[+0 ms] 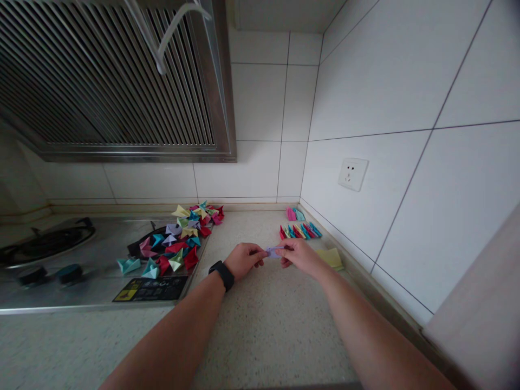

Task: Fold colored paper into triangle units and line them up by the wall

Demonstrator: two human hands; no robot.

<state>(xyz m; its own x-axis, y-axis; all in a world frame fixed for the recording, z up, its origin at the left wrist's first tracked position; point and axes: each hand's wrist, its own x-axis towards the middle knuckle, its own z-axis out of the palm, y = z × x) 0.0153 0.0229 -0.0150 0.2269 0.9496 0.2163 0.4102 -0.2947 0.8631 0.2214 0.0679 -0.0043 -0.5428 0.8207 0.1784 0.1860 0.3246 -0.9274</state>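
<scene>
Head view: left hand [242,259] and right hand [296,253], fingers pinched on lilac paper [273,251] above tabletop [260,319]; best kept taut, edges aligned, crease pressed firmly.

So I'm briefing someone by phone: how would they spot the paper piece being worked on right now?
Start at the speckled countertop right of the stove. Above it, the left hand and right hand meet, pinching a small pale lilac paper between them. It is the only piece held in the air; the other coloured folded pieces lie on the surfaces.
</scene>
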